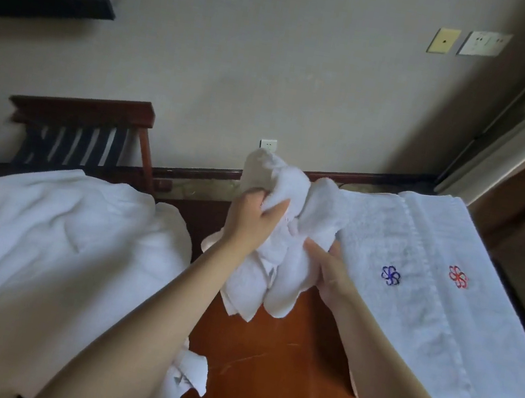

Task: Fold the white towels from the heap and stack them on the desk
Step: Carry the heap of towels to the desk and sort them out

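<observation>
Bare left forearm (pixel 167 304) and bare right forearm (pixel 398 378) reached forward and converged mid-view. Left hand (pixel 252 219) was the higher one, fingers curled, thumb over the cloth, gripping a bunch of the crumpled white terry towel (pixel 282 282). Right hand (pixel 328 272) was lower, just beside it, pinching the same towel's right side. The hands were close but not touching.

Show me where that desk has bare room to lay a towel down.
The desk is bare down the middle, between the heap on the left and the folded stack on the right, below the held towel. A small bare corner shows in front of the stack. Left and right are covered.
</observation>
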A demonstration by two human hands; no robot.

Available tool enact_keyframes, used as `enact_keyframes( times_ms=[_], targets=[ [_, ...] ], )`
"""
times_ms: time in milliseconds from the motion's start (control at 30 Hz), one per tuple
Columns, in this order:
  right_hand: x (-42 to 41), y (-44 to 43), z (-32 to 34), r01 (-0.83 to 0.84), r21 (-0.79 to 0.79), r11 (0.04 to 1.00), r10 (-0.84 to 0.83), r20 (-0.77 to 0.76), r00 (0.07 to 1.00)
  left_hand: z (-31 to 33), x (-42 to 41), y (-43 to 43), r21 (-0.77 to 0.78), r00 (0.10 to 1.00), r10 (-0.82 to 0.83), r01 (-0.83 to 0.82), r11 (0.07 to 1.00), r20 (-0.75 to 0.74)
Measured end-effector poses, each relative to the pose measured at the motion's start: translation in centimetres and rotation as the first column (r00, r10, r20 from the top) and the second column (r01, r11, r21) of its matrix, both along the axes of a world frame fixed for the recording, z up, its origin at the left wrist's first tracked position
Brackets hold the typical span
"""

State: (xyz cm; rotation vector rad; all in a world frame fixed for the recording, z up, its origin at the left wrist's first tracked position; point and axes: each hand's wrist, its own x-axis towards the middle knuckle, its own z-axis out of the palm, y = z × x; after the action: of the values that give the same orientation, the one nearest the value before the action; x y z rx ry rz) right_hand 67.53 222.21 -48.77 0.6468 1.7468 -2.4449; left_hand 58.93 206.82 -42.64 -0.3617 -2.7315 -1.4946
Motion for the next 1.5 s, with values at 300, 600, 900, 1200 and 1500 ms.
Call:
enact_keyframes(
  times_ms=[300, 600, 900, 1200, 1500],
  targets=[
    [-0.2, -3.9, 6.6, -0.066, 0.056, 0.996, 0.068, -0.047, 0.997, 6.4, 1.5, -6.3, -0.253, 0.912, 0.119, -0.232, 0.939, -0.393],
    [-2.1, -11.9, 12.6, -0.172, 0.027, 0.985, 0.174, -0.151, 0.973, 11.8, 4.2, -10.9, 0.227, 0.866, 0.381, -0.319, 0.92, -0.325],
    [-6.5, -23.5, 17.0, -0.459, 0.204, 0.865, 0.502, -0.366, 0.783, 14.0, 3.8, -19.6, 0.2, 0.69, 0.518, -0.49, 0.848, -0.506],
    [-7.5, -21.1, 3.4, -0.516, 0.697, 0.499, 0.491, 0.263, 0.83, 2.0, 2.9, -24.6, -0.706, 0.968, 0.238, -0.228, 0.67, -0.086],
    [-6.5, -19.3, -4.1, -0.622, 0.773, 0.121, 0.376, 0.544, 0.75, 1.5, 2.7, -23.3, -0.708, 0.964, 0.104, -0.25, 0.66, -0.243]
  ],
)
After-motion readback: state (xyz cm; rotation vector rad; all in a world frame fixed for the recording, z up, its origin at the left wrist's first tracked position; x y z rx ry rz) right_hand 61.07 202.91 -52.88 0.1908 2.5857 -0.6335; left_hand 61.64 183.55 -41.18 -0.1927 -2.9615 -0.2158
